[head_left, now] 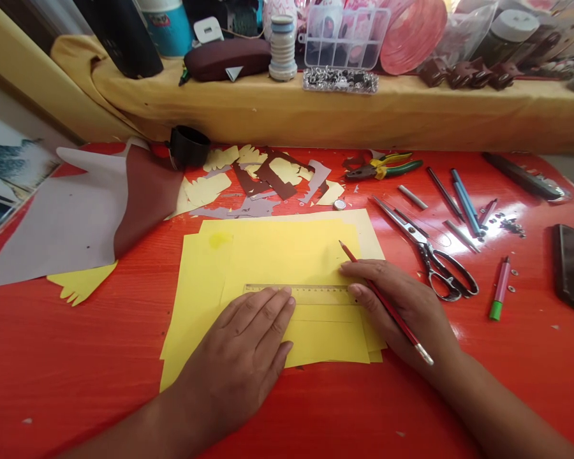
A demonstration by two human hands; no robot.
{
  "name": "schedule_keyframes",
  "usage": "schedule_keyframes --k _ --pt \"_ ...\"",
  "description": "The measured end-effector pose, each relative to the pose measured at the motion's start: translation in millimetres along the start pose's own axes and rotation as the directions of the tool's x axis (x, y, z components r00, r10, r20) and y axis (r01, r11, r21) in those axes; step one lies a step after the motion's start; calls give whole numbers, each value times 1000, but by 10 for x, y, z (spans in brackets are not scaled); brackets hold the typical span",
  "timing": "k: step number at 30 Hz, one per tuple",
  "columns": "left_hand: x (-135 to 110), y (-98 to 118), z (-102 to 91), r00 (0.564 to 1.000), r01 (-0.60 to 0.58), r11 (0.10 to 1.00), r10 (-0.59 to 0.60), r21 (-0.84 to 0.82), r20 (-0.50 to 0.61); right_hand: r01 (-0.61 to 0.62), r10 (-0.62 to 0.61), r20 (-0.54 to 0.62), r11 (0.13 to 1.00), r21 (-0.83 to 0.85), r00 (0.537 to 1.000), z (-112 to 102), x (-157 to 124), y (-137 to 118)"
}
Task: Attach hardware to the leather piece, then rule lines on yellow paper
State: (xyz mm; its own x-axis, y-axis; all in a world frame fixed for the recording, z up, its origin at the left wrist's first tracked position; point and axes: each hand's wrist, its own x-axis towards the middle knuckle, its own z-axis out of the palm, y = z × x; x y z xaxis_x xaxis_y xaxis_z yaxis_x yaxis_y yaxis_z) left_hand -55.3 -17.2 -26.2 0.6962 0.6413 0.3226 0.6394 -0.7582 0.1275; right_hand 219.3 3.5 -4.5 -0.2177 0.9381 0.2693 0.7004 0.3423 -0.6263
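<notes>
1. Left hand (249,350): fingers flat, nearly together, on left half of ruler (316,294), gripping nothing. Off-centre pressure could pivot it.
2. Yellow paper (277,255): under ruler, stacked; loose sheets could slip.
3. Right hand (418,309): fingers pinched around red pencil (387,306), at ruler's right end; a knock could skew it.
4. Scissors (419,237): right of ruler; wide reach could catch them.

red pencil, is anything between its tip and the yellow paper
Nothing visible is between the red pencil and the yellow paper: its tip shows over bare sheet, past the far edge of the ruler. The left hand lies on the ruler, clear of the tip.
</notes>
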Motion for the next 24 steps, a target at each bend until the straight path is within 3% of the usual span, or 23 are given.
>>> schedule_keyframes --k 24 --pt "12 12 -17 1000 13 1000 -13 -16 -9 -16 16 1 1000 -25 1000 -6 -8 -4"
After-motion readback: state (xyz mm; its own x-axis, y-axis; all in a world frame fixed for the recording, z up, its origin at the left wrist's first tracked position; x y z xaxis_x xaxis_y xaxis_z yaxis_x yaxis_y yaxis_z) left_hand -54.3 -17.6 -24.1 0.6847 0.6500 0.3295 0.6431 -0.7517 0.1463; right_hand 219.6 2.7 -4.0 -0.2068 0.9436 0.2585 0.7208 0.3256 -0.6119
